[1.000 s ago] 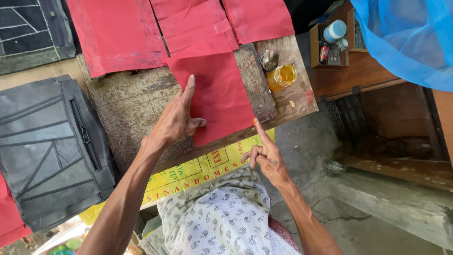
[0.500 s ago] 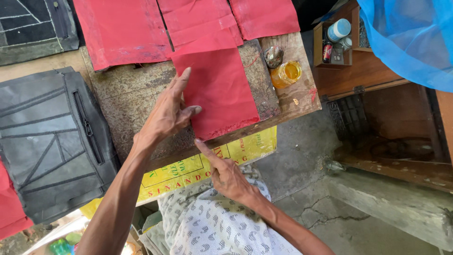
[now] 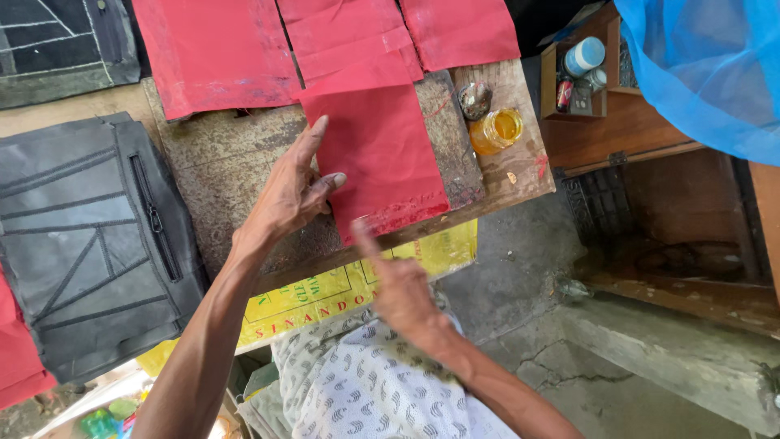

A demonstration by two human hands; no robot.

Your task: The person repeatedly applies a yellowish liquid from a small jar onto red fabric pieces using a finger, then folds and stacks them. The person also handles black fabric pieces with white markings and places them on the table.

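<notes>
While left hand (image 3: 292, 195) lies flat, open on red cloth (image 3: 386, 154) | right hand (image 3: 398, 284) points | worn wooden bench (image 3: 236, 162)

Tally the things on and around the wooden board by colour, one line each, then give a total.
Red cloth pieces: 4
Amber glass jar: 1
Black zipped bag panel: 1
Total: 6
</notes>
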